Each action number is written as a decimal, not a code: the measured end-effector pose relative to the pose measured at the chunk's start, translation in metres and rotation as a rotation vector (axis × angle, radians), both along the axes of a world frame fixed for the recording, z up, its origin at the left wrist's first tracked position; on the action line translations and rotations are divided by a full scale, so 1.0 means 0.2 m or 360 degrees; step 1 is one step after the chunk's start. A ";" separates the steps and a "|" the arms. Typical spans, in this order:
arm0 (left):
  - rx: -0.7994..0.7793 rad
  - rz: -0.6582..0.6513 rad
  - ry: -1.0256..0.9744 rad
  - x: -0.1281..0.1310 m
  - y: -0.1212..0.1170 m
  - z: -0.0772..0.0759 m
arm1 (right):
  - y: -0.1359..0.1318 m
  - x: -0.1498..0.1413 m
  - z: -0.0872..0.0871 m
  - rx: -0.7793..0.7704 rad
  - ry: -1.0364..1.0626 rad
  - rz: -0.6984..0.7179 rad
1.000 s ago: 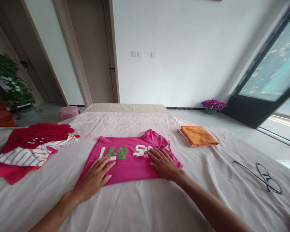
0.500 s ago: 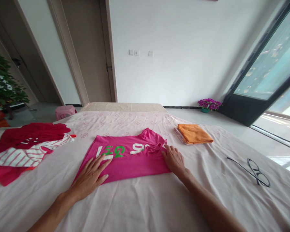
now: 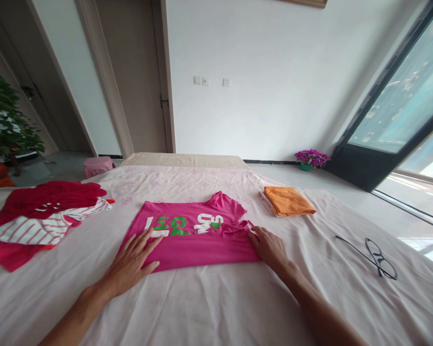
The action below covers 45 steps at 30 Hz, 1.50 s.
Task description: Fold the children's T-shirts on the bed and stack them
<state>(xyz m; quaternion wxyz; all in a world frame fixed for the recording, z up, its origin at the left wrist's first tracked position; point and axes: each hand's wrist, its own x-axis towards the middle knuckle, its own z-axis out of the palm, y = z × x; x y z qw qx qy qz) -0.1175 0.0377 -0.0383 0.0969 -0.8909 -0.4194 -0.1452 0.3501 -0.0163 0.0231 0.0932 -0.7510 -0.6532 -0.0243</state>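
A pink T-shirt with white and green letters lies on the bed sheet in front of me, its near part folded over. My left hand rests flat on its left end, fingers spread and pointing away. At the right end, by the bunched neckline, my right hand has its fingers curled on the cloth edge and pinches it; the fingertips are partly hidden. Right of the shirt lies a folded orange garment on top of other folded cloth.
On the left is a loose heap of red and striped clothes. Eyeglasses lie on the pale sheet at right. Beyond the bed stand a pink stool, a pot of purple flowers and a leafy plant.
The top layer at the shirt's right side has come toward me with my right hand, baring more letters. My left hand stays nearly in place.
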 end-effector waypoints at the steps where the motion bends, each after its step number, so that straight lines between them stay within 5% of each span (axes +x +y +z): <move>1: 0.0007 -0.0002 -0.0002 0.00 0.00 0.00 | 0.00 -0.01 0.01 0.0084 -0.0049 0.0028; 4: 0.0016 -0.0006 -0.0011 0.01 0.00 0.00 | 0.00 -0.08 0.05 0.0255 -0.0110 0.0221; 10: -0.0003 0.0001 0.0004 0.01 0.00 0.00 | 0.05 -0.26 0.05 0.0180 0.0114 0.0781; 15: -0.0085 0.0038 -0.0043 0.01 0.00 0.02 | 0.13 -0.23 -0.03 0.0196 0.0244 0.0853; 18: -0.0170 0.0076 -0.0263 0.07 0.01 0.09 | 0.15 -0.18 -0.03 0.0291 0.0307 0.0679; 21: -0.0232 0.0066 -0.0546 0.26 0.02 0.20 | 0.17 -0.17 -0.02 0.0326 0.0349 0.0437; 25: -0.0328 -0.0211 -0.0746 0.64 0.03 0.31 | 0.19 -0.20 -0.04 0.0265 0.0264 0.0471; 29: -0.0289 -0.0589 -0.0457 0.96 0.06 0.24 | 0.21 -0.23 -0.10 0.0113 0.0030 0.0560; 32: -0.0268 -0.0529 -0.0214 1.05 0.08 0.14 | 0.23 -0.21 -0.14 0.0013 -0.0068 0.0538; 35: -0.0278 -0.0420 -0.0142 1.03 0.11 0.07 | 0.26 -0.18 -0.14 -0.0007 -0.0099 0.0463; 40: -0.0403 -0.0486 -0.0310 0.82 0.22 0.11 | 0.40 -0.13 -0.03 0.0075 -0.0004 0.0332; 45: -0.0225 0.0143 -0.0434 0.44 0.53 0.15 | 0.67 -0.14 0.04 -0.0020 0.0146 0.0255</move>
